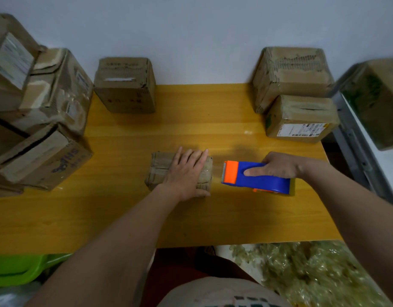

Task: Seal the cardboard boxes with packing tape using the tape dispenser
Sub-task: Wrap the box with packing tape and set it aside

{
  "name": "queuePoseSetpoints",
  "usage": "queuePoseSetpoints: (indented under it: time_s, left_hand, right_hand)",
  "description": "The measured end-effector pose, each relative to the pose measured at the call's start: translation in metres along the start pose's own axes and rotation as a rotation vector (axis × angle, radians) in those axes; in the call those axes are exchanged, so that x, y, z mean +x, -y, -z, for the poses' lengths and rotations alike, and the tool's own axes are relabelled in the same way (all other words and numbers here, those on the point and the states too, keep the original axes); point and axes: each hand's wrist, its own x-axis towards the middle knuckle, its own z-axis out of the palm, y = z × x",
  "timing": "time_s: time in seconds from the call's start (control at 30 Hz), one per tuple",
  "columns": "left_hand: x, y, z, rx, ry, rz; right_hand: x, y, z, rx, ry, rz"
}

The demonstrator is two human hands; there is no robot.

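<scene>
Risk: left hand [186,173], fingers together flat on small brown cardboard box [160,169] at frame centre, lets it slide if right hand [279,166], curled gripping blue-orange plastic tape dispenser [255,177], yanks tape.

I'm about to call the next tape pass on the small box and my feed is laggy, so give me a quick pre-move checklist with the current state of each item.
1. Small box held down: ok, left hand lies flat on its top, thumb down the near side.
2. Tape dispenser gripped: ok, right hand wraps its blue body.
3. Orange cutter end aimed at the box: ok, it faces the box's right side, with a small gap.
4. Tape strand between dispenser and box: cannot tell, too faint.
5. Left fingers out of the tape path: not ok, they cover the box's right top edge.
6. Table free around the box: ok, the other boxes stand apart.
</scene>
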Motion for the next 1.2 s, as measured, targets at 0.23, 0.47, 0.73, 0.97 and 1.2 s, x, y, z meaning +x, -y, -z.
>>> queuePoseSetpoints:
  time_s: [0.23,0.47,0.73,0.97,1.2]
  left_hand:
    - [0.000,0.002,0.007,-0.019,0.072,-0.010]
    - [-0.004,-0.003,0.010,-0.007,0.073,0.012]
    - [-0.007,-0.008,0.008,-0.006,0.068,0.061]
    - [-0.003,-0.018,0.005,-0.046,0.020,0.222]
    - [-0.017,-0.008,0.000,-0.169,-0.061,0.177]
  right_hand:
    - [0.000,-0.003,0.004,-0.059,0.058,-0.034]
    - [0.014,0.011,-0.003,-0.199,0.037,-0.125]
    - [0.024,0.041,-0.033,-0.841,-0.402,-0.125]
    - [0.027,0.002,-0.053,-0.474,-0.732,-0.132]
    - [0.058,-0.026,-0.104,-0.266,-0.483,-0.252]
